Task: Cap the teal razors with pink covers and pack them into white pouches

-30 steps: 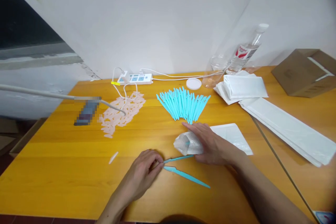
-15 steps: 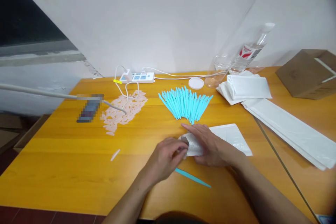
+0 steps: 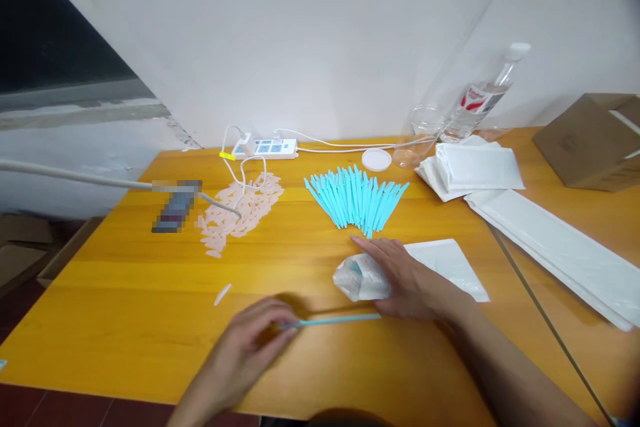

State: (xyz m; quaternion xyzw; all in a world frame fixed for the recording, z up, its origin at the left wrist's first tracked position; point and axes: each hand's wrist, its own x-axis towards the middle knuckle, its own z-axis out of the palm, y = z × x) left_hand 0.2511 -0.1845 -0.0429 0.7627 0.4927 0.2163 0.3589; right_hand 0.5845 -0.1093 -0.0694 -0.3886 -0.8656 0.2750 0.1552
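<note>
My left hand pinches one end of a slim turquoise plastic stick just above the table, its other end pointing right. My right hand is wrapped round a white bubble mailer, whose mouth gapes towards the left. A bit of turquoise shows inside that mouth. Behind my right hand lies a flat white mailer, partly covered by the forearm. A fanned pile of turquoise sticks lies beyond my hands. One small pale pink piece rests on the table, left of my hands.
A heap of pale pink pieces lies at the left, crossed by cables near a power strip. White mailers are stacked at the right, with long white packaging beside them. A bottle, round lid and cardboard box stand farther back.
My left hand has left the mailer's mouth and moved left and nearer, picking up the turquoise stick from the table. The mailer's mouth now gapes wider in my right hand.
</note>
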